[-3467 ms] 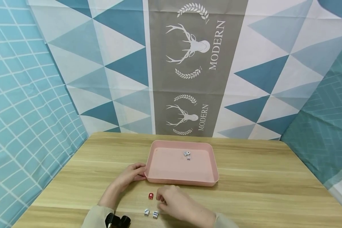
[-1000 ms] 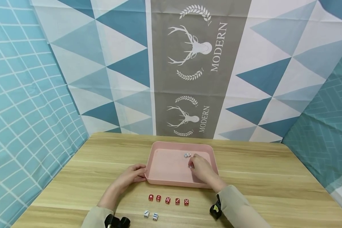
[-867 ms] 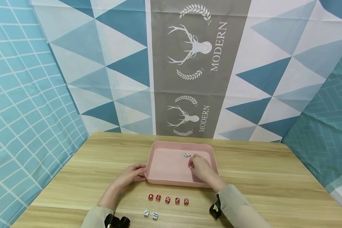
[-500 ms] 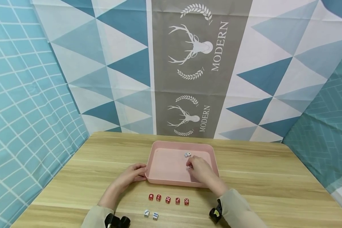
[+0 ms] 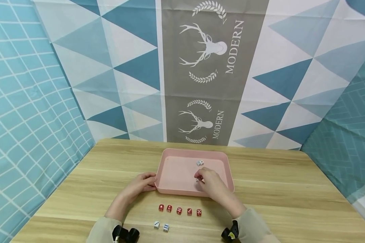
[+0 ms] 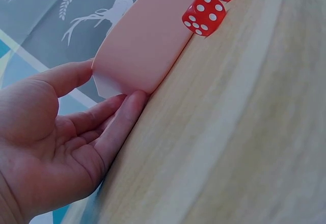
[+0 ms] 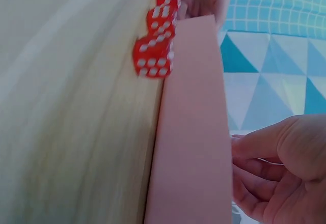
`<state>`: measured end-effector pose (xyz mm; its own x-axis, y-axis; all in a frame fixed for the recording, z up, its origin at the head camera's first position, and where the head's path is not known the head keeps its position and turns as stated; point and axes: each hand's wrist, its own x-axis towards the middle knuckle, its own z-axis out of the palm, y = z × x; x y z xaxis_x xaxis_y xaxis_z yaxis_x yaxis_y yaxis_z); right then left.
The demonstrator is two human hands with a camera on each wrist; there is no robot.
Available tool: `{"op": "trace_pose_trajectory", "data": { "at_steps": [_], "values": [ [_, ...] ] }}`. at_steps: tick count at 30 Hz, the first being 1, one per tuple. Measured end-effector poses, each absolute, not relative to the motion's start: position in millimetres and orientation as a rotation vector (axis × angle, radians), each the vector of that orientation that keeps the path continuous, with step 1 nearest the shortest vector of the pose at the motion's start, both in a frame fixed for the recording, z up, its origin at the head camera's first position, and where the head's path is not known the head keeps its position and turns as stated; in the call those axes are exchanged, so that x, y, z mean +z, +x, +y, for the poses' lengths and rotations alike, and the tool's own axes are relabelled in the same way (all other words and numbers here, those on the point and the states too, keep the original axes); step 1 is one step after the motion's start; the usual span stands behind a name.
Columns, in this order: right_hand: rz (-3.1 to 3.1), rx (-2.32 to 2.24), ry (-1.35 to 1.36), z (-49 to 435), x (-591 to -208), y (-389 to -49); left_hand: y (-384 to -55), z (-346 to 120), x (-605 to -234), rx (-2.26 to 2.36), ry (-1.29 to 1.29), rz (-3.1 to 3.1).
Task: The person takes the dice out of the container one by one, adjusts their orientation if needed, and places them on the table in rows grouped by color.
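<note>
In the head view my left hand [image 5: 139, 187] holds the left side of a pink tray [image 5: 182, 193]. The left wrist view shows its thumb [image 6: 74, 76] at the rim and a finger at the wall's lower corner. Inside the tray my right hand [image 5: 212, 184] pinches a white die [image 5: 197, 180], partly covered by the fingers. The tray's near wall [image 7: 191, 132] hides the fingertips and this die in the right wrist view. Behind that hand, two white dice [image 5: 200, 163] sit close together on the tray floor.
Several red dice [image 5: 179, 211] stand in a row on the wooden table [image 5: 270, 195] before the tray. Two white dice [image 5: 161, 226] lie nearer to me, below the row's left end. A patterned cloth [image 5: 134, 67] hangs behind the table.
My right hand has gone from beside the red dice into the tray. Over the last second it has drawn one white die leftward and slightly nearer. The left hand has stayed in place.
</note>
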<state>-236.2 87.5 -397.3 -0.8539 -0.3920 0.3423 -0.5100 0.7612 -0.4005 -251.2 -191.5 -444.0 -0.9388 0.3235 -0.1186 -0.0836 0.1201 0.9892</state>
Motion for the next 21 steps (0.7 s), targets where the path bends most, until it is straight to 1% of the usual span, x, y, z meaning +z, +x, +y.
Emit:
{"op": "trace_pose_trajectory", "data": {
  "at_steps": [13, 21],
  "values": [
    [-2.625, 0.785, 0.844, 79.6, -386.3, -216.0, -251.5, -192.7, -441.2, 1.879, 0.236, 2.115],
    [-2.668, 0.77, 0.994, 72.3, -383.5, -196.5, -251.3, -191.0, -443.1, 1.875, 0.237, 2.12]
  ]
}}
